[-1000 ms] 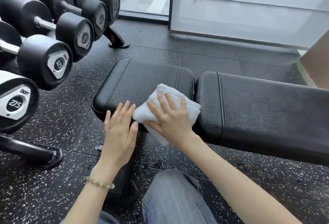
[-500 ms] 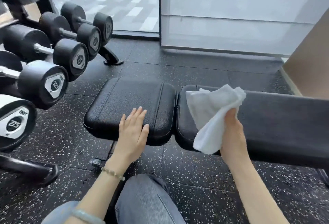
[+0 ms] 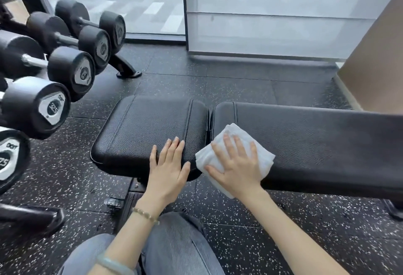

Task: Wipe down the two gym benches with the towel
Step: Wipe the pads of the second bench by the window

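A black padded gym bench lies across the view in two parts: a short seat pad [image 3: 144, 130] on the left and a long back pad [image 3: 327, 143] on the right. My left hand [image 3: 169, 170] rests flat, fingers together, on the near right corner of the seat pad. My right hand [image 3: 237, 165] presses a folded white towel [image 3: 261, 156] with spread fingers onto the left end of the long pad, near its front edge. Part of the towel hangs over that edge. Only one bench is in view.
A rack of black dumbbells [image 3: 65, 71] stands close on the left, its foot [image 3: 128, 71] on the speckled rubber floor [image 3: 239, 87]. A frosted glass panel [image 3: 272, 12] and a tan wall [image 3: 375, 56] lie behind the bench. My knees in jeans [image 3: 174, 246] are just before the bench.
My right hand lifted the towel off the seat pad, carried it rightwards in the air, and now presses it flat on the long pad. My left hand stayed on the seat pad.
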Motion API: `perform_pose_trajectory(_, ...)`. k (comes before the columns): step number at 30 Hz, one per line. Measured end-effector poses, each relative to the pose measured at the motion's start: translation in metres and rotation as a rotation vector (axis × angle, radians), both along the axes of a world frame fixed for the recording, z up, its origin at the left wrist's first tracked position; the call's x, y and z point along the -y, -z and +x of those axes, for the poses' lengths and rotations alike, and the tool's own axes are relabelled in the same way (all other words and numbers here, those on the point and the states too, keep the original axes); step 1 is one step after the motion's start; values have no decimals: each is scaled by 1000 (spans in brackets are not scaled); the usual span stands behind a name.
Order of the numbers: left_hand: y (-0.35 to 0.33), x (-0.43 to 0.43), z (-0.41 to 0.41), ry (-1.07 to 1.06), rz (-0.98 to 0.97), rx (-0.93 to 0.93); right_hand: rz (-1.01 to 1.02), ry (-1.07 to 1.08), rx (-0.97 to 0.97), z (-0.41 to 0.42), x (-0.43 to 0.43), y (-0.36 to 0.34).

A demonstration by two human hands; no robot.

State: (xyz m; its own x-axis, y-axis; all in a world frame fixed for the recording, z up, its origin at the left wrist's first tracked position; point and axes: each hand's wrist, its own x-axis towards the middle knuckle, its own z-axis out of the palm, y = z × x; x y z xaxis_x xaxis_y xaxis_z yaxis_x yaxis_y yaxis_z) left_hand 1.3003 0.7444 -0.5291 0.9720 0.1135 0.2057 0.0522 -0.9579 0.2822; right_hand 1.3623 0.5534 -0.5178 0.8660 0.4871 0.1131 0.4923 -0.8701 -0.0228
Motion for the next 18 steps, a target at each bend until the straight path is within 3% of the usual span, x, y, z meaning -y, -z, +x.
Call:
perform_pose_trajectory(8, -10, 2, 14, 143, 45, 143, 35, 4, 14, 12, -10, -3)
perform_pose_trajectory(18, 2, 7, 5, 324, 110, 111, -55, -25, 25, 8, -9, 0)
